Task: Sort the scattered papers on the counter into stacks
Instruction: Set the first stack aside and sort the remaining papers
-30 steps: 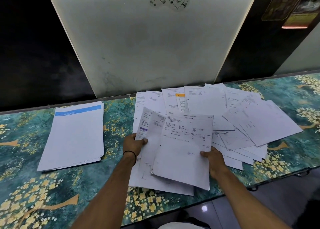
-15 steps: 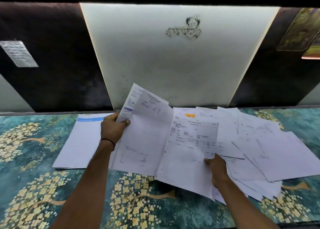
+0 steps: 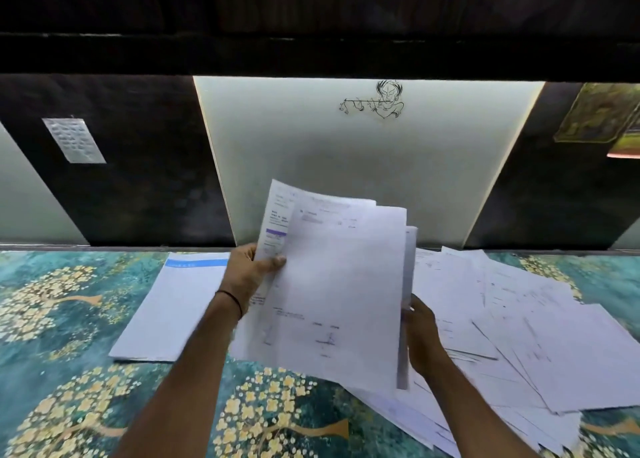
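**Holding a raised sheaf of papers over the counter**

Gripping from both sides, the person is holding a small sheaf of printed sheets [image 3: 332,295] up in the air, tilted toward the camera above the front part of the counter [image 3: 69,319]. The left hand [image 3: 247,277] is pinching the sheaf's left edge, thumb lying across the front page and fingers wrapping behind it; a thin dark band [image 3: 230,300] is circling that wrist. The right hand [image 3: 420,336] is closing on the sheaf's right edge lower down, and at least one more sheet [image 3: 408,301] is standing nearly edge-on there, though blur is making it hard to say whether that sheet is part of the same bundle.

A neat stack [image 3: 173,305] with a blue band across its top page is lying flat on the counter to the left, partly hidden behind the left forearm. The scattered papers [image 3: 519,336] are spreading in an overlapping fan across the counter's right half, some reaching the near edge, lying beneath and beside the right wrist.

The counter's surface is showing a teal pattern with golden blossoming trees. Behind it a pale lit panel [image 3: 346,163] is rising, bearing a small line drawing [image 3: 375,100] near its top, with dark wall panels flanking it. A small printed notice [image 3: 73,140] is hanging on the dark panel at left, and a framed picture [image 3: 595,114] is showing at far right.
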